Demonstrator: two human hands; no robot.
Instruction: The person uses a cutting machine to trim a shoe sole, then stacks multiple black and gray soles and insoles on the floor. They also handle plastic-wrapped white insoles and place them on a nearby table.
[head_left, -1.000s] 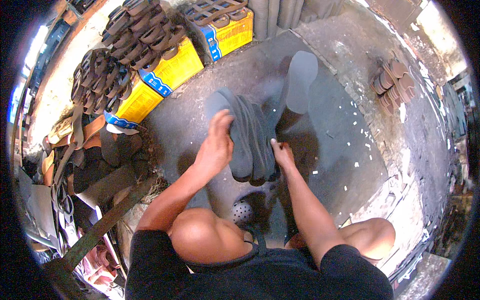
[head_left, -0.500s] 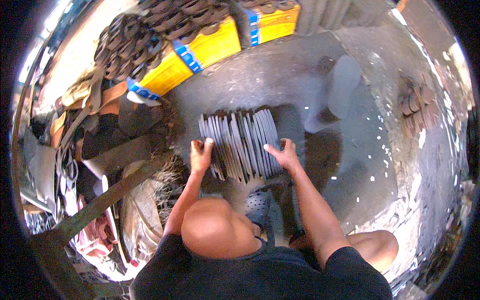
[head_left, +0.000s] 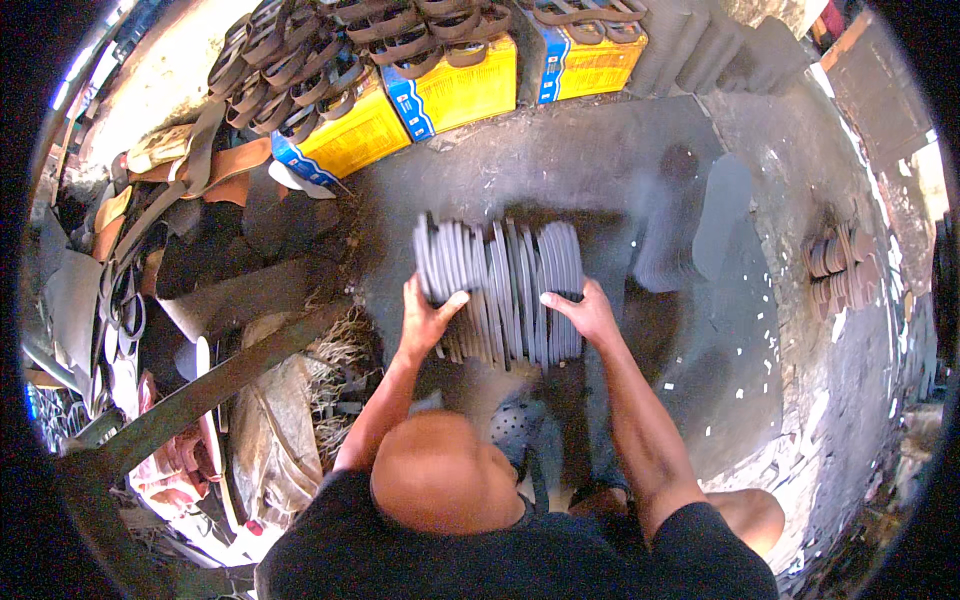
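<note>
My left grip [head_left: 428, 320] is clasped round the nine-o'clock end of a row of grey shoe soles [head_left: 512, 295], right grip [head_left: 590, 312] round its three-o'clock end. Row on edge, twelve o'clock; gathered, I judge, but unevenly. Sole pile [head_left: 722, 215] at two o'clock, apart, untouched.
</note>
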